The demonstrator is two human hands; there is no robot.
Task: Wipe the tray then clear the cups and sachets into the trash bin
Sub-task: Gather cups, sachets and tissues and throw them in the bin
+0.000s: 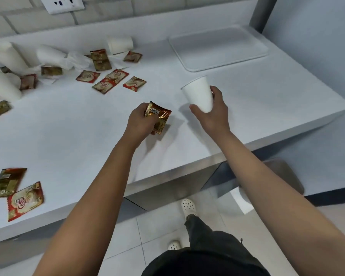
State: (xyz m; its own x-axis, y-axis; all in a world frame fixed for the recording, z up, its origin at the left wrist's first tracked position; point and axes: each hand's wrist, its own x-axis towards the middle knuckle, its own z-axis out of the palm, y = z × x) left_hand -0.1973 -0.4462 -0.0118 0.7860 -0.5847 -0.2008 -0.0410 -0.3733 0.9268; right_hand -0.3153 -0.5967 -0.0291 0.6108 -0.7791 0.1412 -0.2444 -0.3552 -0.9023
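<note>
My right hand [213, 114] grips a white paper cup [199, 94], held tilted above the white counter. My left hand [140, 121] is closed on a gold and red sachet [160, 116] just left of the cup. A white tray [217, 48] lies bare at the far right of the counter. Several red and gold sachets [113, 80] are scattered across the middle and left. White paper cups [7, 54] lie on their sides at the far left, and another cup [120, 44] lies near the back wall. Two more sachets [25, 200] rest near the front left edge.
Crumpled tissue [76, 60] lies among the far cups. A wall socket [62, 5] sits on the tiled wall behind. Below the counter's right end a grey bin lid [283, 176] shows on the floor. My feet in white clogs [187, 206] stand by the counter's front edge.
</note>
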